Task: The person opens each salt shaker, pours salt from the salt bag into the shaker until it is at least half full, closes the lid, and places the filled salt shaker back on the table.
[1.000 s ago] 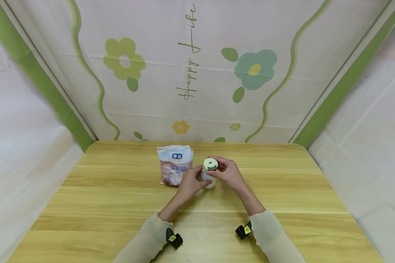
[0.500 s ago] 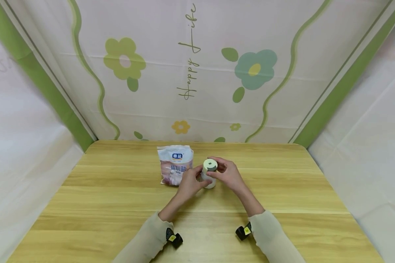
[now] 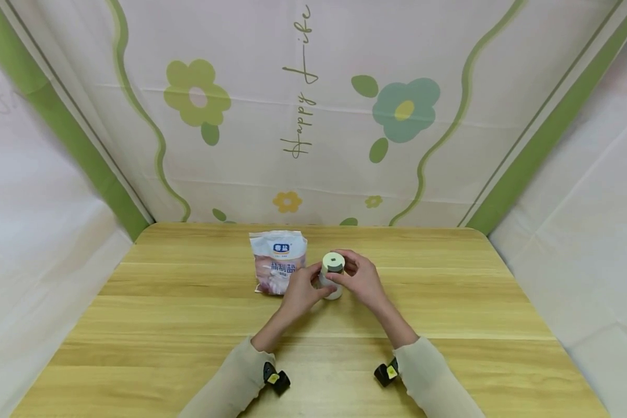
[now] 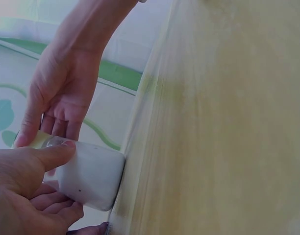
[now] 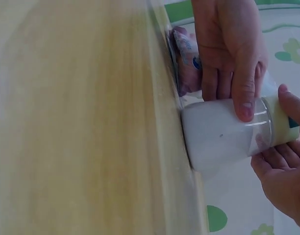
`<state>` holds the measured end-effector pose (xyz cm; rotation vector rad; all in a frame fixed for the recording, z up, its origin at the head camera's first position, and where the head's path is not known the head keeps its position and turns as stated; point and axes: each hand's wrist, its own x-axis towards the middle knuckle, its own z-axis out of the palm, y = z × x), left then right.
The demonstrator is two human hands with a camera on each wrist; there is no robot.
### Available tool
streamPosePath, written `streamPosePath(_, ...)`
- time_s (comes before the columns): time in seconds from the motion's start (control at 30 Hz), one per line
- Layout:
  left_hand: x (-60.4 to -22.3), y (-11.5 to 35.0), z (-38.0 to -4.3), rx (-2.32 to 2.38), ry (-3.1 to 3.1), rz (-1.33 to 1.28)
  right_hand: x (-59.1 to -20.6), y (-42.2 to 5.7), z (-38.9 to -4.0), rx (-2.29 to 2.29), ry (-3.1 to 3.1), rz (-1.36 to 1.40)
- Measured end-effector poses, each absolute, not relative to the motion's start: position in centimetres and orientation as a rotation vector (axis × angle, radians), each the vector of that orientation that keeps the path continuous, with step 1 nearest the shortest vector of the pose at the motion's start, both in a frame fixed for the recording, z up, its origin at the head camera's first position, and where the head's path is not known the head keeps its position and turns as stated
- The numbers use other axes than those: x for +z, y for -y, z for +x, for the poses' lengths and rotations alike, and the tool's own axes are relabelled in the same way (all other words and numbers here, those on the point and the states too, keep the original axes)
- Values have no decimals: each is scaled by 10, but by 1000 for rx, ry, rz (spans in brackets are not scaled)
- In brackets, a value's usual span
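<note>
A cylindrical seasoning jar (image 3: 334,294) stands upright on the table, its lower part filled with white in the wrist views. Its pale green lid (image 3: 333,260) bears a small dark square mark on top and a darker green patch toward me. My left hand (image 3: 302,291) grips the jar's body from the left, thumb across the front. From the right, my right hand (image 3: 363,280) holds the lid between thumb and fingers. The right wrist view shows the jar's white base (image 5: 216,137) on the tabletop, with clear wall just below the lid.
A white and pink bag of salt (image 3: 277,278) stands just left of the jar, partly behind my left hand. The wooden table (image 3: 188,337) reaches back to a flower-printed fabric wall (image 3: 256,116), with white fabric sides left and right.
My right hand and wrist have turned slightly, and the darker patch on the lid has shifted a little with them. My left hand, the jar's body and the bag stay in place.
</note>
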<state>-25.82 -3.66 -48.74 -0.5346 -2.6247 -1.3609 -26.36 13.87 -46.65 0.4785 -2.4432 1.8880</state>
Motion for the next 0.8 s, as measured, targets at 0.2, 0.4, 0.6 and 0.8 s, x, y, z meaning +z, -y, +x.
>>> streamPosePath(0.2,-486,37,-257,-1356,2614,-539,-467,-133,-260,1846,2447,414)
streamPosePath(0.4,-487,37,-257,-1360,2612,-549,-462,-143,-264,1891,2470,645)
streamPosePath(0.6,-485,37,-256,-1363,2610,-562,-457,-152,-271,1905,2477,839)
streamPosePath(0.8,-485,37,-256,-1365,2611,-555,-457,-147,-268,1874,2487,713)
